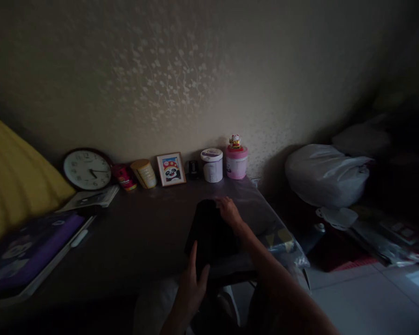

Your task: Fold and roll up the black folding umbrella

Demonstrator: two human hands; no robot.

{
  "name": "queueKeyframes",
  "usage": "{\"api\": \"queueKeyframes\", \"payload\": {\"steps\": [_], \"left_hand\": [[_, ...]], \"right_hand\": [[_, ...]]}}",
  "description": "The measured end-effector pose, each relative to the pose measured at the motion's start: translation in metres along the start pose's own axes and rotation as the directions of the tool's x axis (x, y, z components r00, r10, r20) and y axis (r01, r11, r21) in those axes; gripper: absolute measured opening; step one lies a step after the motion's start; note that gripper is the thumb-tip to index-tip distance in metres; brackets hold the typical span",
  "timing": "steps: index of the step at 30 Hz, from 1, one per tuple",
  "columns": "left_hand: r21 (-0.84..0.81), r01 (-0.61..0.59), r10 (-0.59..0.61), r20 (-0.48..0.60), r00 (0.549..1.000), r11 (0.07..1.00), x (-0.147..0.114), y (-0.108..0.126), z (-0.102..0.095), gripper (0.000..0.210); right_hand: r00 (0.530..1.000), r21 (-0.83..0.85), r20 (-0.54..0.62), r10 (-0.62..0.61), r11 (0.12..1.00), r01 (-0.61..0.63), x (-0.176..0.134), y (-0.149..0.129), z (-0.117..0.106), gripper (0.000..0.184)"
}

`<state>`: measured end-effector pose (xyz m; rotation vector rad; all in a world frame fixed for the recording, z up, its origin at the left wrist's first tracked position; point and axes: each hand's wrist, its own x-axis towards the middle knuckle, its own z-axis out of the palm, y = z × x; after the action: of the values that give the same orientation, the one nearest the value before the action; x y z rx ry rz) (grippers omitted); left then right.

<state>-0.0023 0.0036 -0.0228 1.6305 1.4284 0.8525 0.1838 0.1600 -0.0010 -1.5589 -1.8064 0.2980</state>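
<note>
A black cloth-like item (209, 228) lies flat near the front edge of the table, too dark to show folds or details. My right hand (228, 211) is at its far right corner, fingers curled and closed on the edge. At the near left side is my left hand (192, 284), with thumb and index finger stretched apart over or against the item. Whether those fingertips touch it is hard to see in the dim light.
Along the wall stand a clock (87, 169), a red tub (125, 177), a yellow container (145, 173), a framed panda picture (171, 170), a white bucket (212, 166) and a pink bucket (236, 164). A purple folder (31, 246) lies left; a white bag (326, 174) sits right.
</note>
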Motion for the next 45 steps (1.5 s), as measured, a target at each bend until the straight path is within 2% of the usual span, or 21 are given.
{"api": "queueKeyframes", "payload": {"steps": [4, 7, 12, 20, 25, 30, 37, 45], "left_hand": [[-0.028, 0.039, -0.04, -0.027, 0.999, 0.999, -0.003, 0.006, -0.002, 0.066], [-0.049, 0.103, -0.103, 0.003, 0.995, 0.993, -0.005, 0.013, -0.003, 0.065], [-0.054, 0.177, -0.175, 0.05, 0.983, 0.983, -0.006, 0.018, -0.002, 0.066], [0.015, 0.096, -0.097, 0.021, 0.995, 0.995, -0.004, 0.014, -0.003, 0.063], [0.005, 0.047, -0.047, -0.006, 0.999, 0.999, -0.003, 0.008, -0.001, 0.063], [-0.014, 0.05, -0.05, -0.004, 0.999, 0.999, -0.005, 0.01, -0.002, 0.062], [0.058, 0.03, -0.029, -0.02, 0.999, 0.998, -0.006, 0.016, -0.008, 0.062], [-0.042, 0.03, -0.032, -0.046, 0.998, 0.999, -0.002, 0.006, -0.007, 0.062]], "right_hand": [[0.986, 0.005, -0.012, 0.169, 0.986, -0.169, -0.016, 0.023, -0.017, 0.03], [0.975, 0.043, 0.041, 0.219, 0.974, -0.22, -0.031, 0.03, -0.02, 0.026], [0.974, 0.157, 0.086, 0.21, 0.962, -0.222, -0.038, 0.025, -0.015, 0.027], [0.977, 0.262, 0.094, 0.192, 0.942, -0.211, -0.039, 0.004, -0.015, 0.03], [0.964, 0.227, 0.134, 0.229, 0.94, -0.255, -0.041, -0.003, -0.01, 0.034], [0.965, 0.121, 0.095, 0.246, 0.959, -0.257, -0.037, -0.002, -0.002, 0.027], [0.97, 0.16, 0.106, 0.218, 0.959, -0.233, -0.029, -0.009, 0.002, 0.032], [0.97, 0.219, 0.116, 0.215, 0.947, -0.236, -0.025, -0.023, 0.002, 0.037]]}}
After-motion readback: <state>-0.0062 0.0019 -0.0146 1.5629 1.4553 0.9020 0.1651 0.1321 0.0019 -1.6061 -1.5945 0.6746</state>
